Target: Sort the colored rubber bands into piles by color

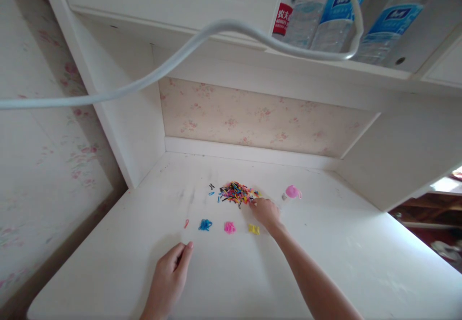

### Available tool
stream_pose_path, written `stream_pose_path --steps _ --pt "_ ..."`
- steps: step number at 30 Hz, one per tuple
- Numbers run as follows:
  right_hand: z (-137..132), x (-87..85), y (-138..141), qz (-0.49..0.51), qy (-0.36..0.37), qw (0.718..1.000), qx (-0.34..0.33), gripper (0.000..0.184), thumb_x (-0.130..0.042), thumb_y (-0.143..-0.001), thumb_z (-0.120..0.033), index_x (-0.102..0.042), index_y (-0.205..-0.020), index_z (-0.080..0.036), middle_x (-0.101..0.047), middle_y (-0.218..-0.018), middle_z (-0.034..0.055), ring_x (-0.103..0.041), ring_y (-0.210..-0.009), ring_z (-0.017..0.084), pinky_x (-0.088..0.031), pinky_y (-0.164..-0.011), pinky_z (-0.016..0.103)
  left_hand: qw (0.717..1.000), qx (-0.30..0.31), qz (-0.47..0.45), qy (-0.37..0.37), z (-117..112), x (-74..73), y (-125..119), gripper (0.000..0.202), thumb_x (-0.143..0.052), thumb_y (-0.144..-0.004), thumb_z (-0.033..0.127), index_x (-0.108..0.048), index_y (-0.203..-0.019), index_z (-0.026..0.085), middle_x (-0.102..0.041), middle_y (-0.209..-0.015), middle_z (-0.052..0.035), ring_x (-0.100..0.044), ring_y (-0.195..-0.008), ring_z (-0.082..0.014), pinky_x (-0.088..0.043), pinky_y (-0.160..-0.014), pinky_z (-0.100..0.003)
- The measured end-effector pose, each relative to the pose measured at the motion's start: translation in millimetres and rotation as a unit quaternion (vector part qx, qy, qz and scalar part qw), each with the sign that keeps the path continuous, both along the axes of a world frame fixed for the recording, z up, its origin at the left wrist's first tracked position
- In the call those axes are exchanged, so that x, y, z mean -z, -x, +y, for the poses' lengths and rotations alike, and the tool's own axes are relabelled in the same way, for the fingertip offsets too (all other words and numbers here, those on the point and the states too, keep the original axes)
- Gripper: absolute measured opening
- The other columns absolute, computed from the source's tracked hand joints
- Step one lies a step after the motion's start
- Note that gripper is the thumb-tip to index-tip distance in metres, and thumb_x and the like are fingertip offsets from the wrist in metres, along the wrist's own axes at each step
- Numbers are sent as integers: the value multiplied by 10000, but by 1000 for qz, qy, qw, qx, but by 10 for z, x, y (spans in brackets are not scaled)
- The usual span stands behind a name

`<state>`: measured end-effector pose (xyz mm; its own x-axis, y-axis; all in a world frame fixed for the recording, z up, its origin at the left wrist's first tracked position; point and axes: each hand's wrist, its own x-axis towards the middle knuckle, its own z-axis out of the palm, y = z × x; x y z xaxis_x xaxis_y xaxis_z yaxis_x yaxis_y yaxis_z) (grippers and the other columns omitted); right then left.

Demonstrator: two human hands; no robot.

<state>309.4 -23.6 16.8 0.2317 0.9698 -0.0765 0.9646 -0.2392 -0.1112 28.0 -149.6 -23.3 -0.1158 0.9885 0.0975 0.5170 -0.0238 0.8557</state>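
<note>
Right grip (266, 211) bent at the mixed pile (235, 192), closure and hold unclear; left grip (172, 266) curled closed, contents hidden. Careless dragging could have spilled it into the yellow cluster (253, 229).

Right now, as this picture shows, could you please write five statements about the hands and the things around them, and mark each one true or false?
1. The right hand is at the mixed pile. True.
2. The pink heap lies between the blue heap and the yellow heap. True.
3. The left hand is inside the mixed pile. False: it is apart from it.
4. The reddish loop lies right of the yellow heap. False: it lies left of the blue heap.
5. Bottles show at the upper right. True.
</note>
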Motion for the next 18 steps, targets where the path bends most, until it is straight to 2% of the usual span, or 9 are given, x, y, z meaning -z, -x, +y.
stream_pose_path --steps 5,11,15,18 --pt "30 26 -25 -9 -2 1000 -5 348 -401 -896 -361 -700 -991 -209 -688 -990 127 -648 -914 245 -459 -732 317 1000 7 -15 17 8 3 13 452 -395 -866 545 -326 -575 206 -283 -512 67 -332 -482 -90 -277 -467 -197" --pt "-19 -87 -219 4 -6 1000 -12 349 -376 -893 -313 -703 -957 -208 -699 -977 119 -651 -896 228 -432 -707 280 1000 10 -13 24 14 15 22 456 -397 -863 554 -346 -575 203 -287 -513 68 -332 -484 -91 -274 -472 -199" --pt "-147 -177 -403 28 -25 999 -13 356 -379 -893 -330 -712 -917 -208 -713 -923 96 -656 -863 209 -408 -677 249 1000 10 -8 24 15 11 20 454 -397 -864 547 -352 -572 203 -298 -509 67 -341 -485 -91 -280 -472 -194" --pt "-349 -187 -505 48 -55 997 -15 364 -357 -911 -356 -704 -952 -250 -721 -903 49 -653 -868 181 -396 -680 224 1000 8 8 14 10 9 16 452 -408 -859 542 -356 -567 202 -311 -500 66 -351 -480 -91 -287 -472 -191"
